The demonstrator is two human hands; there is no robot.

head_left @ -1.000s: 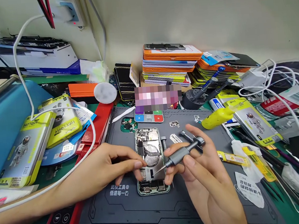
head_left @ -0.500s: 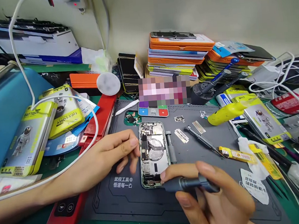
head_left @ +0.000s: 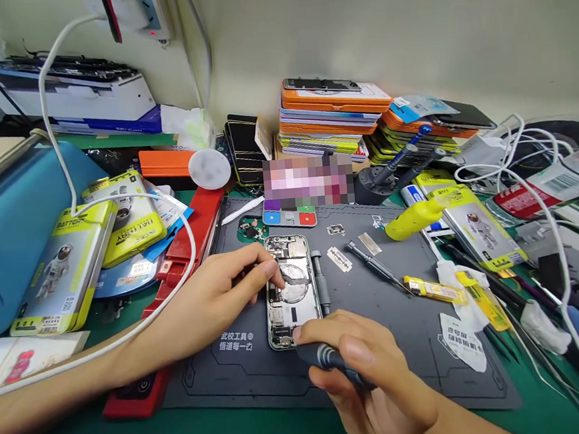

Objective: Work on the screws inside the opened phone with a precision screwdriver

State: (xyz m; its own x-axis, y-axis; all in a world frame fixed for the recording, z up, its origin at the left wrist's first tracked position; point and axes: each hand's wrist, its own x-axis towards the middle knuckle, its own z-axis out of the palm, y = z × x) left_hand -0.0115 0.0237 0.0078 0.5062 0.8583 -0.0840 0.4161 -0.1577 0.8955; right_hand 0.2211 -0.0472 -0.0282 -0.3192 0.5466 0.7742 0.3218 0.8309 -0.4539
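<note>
An opened smartphone point(head_left: 297, 313) lies on a dark grey work mat, its circuit board and round coil exposed. My left hand point(head_left: 237, 281) is at the phone's left edge, thumb and curled fingers gathered over the frame and the board inside. The fingertips partly hide that side. My right hand point(head_left: 372, 371) grips a dark grey screwdriver point(head_left: 328, 356), with the index finger stretched along it toward the phone's lower right end. I cannot see the screwdriver's tip. Right beside the phone lies another grey screwdriver point(head_left: 320, 281).
A razor blade point(head_left: 339, 259), a slim grey tool point(head_left: 373, 262) and a yellow cutter point(head_left: 434, 290) lie right of the phone. A yellow bottle point(head_left: 413, 220) and tool holder point(head_left: 374, 185) stand behind. Battery boxes point(head_left: 63, 268) and a white cable point(head_left: 191, 245) are left.
My left hand's fingers have moved from beside the phone's left edge to over its board. My right hand's screwdriver has tilted and now slopes down to the right. The camera view has shifted.
</note>
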